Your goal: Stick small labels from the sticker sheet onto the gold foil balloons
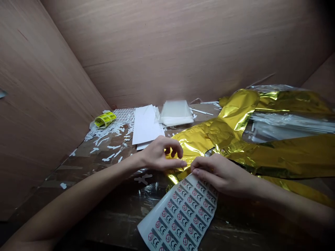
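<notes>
My right hand (218,172) pinches the top corner of a sheet of stickers (183,216) printed with CE marks and red crossed circles. The sheet hangs tilted and slightly curled in front of me. Just left of it, my left hand (164,153) hovers with fingers bent and the thumb apart from them; nothing shows between them. Shiny gold foil (192,139) lies behind both hands and spreads to the right in long folded pieces.
White cards (146,125) and a stack of clear plastic bags (176,113) lie at the back. A yellow label roll (105,119) sits at the left among white paper scraps (112,146). Thin white sticks (202,112) lie behind the foil. Wooden panels (183,48) enclose the table.
</notes>
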Available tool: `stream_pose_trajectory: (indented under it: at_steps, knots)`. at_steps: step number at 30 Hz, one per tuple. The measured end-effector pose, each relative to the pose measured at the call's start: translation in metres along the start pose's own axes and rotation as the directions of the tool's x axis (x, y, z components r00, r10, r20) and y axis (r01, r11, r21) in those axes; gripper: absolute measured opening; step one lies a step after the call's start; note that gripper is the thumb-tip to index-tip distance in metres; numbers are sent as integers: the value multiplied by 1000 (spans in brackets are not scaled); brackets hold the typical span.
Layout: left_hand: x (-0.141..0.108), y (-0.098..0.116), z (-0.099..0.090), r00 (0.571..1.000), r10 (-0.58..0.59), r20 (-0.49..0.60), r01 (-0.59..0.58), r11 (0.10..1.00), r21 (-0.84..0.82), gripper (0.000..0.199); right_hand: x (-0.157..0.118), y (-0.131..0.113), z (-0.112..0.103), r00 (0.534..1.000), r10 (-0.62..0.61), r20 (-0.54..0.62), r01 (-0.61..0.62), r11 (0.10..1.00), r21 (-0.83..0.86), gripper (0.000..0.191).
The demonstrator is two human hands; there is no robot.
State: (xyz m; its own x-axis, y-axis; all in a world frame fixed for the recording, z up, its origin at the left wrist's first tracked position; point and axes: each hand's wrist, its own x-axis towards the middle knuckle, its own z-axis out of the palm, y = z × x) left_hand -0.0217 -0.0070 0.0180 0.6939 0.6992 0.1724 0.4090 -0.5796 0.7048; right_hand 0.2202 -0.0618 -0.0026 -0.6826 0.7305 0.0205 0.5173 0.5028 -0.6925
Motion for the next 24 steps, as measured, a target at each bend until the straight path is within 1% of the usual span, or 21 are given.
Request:
stream_pose_trajectory:
  at_steps: [1, 3, 4, 5, 6, 7, 8, 9, 10, 11, 12, 13, 14, 15, 16, 17, 18, 19, 20, 22, 24]
  knots:
    - [-4, 6, 0, 995, 84, 58, -84, 996, -18, 28, 0, -1, -3, 1000, 11, 4, -11, 1000, 0, 25]
    - [-11, 15, 0, 956, 237, 176, -231, 972, -52, 31, -1, -1, -8, 1000, 11, 8, -11, 1000, -4, 25]
    - [-14, 18, 2, 932, 285, 224, -279, 958, -60, 36, -1, -1, -9, 1000, 7, 7, -7, 1000, 0, 24]
    - [-16, 20, 4, 916, 309, 256, -304, 951, -60, 42, -1, 0, -9, 1000, 6, 5, -6, 1000, 11, 23]
    - [-18, 20, 7, 913, 308, 269, -304, 951, -60, 45, -1, 0, -9, 1000, 10, 1, -10, 1000, 27, 23]
    - [-18, 19, 11, 922, 286, 261, -275, 958, -76, 47, -1, 1, -9, 1000, 16, -6, -16, 999, 45, 23]
    - [-19, 18, 16, 942, 236, 237, -211, 969, -126, 48, -1, 2, -8, 1000, 26, -18, -25, 998, 62, 23]
    - [-18, 15, 21, 965, 156, 211, -110, 970, -216, 48, 0, 2, -6, 999, 38, -38, -35, 997, 73, 24]
    - [-18, 12, 25, 980, 50, 193, 17, 944, -330, 47, 1, 2, -5, 997, 50, -61, -46, 996, 73, 25]
    - [-17, 9, 30, 979, -67, 193, 148, 883, -445, 47, 2, 1, -3, 995, 58, -86, -53, 997, 52, 26]
    - [-16, 5, 32, 962, -166, 214, 259, 798, -544, 47, 3, -1, -3, 992, 54, -110, -54, 999, 5, 26]
    - [-15, 1, 33, 941, -229, 249, 336, 714, -614, 47, 3, -3, -2, 990, 42, -133, -52, 996, -68, 27]
    - [-14, -3, 30, 928, -253, 275, 373, 652, -660, 47, 3, -6, -3, 988, 27, -155, -51, 987, -153, 28]
    - [-13, -8, 25, 929, -244, 277, 369, 610, -701, 47, 1, -10, -4, 984, 13, -175, -55, 970, -237, 31]
    - [-12, -13, 16, 941, -219, 256, 337, 575, -745, 46, -1, -15, -5, 981, 5, -192, -65, 949, -308, 34]
    - [-10, -18, 6, 962, -195, 190, 267, 537, -800, 47, -3, -19, -6, 979, 4, -204, -79, 929, -363, 38]
    - [-9, -24, -6, 974, -206, 90, 181, 480, -858, 49, -7, -24, -7, 979, 11, -202, -93, 911, -402, 40]
    - [-8, -30, -17, 974, -228, 7, 107, 426, -898, 48, -11, -28, -7, 984, 16, -176, -92, 897, -432, 41]
    - [-7, -35, -28, 963, -261, -70, 38, 385, -922, 45, -14, -31, -6, 991, 8, -132, -69, 884, -462, 44]
    - [-4, -43, -42, 927, -340, -155, -26, 354, -935, 42, -21, -33, 0, 999, -38, -38, 13, 854, -520, 54]
    - [-3, -47, -45, 906, -394, -157, -6, 359, -933, 42, -27, -32, 9, 995, -99, 11, 88, 822, -562, 66]
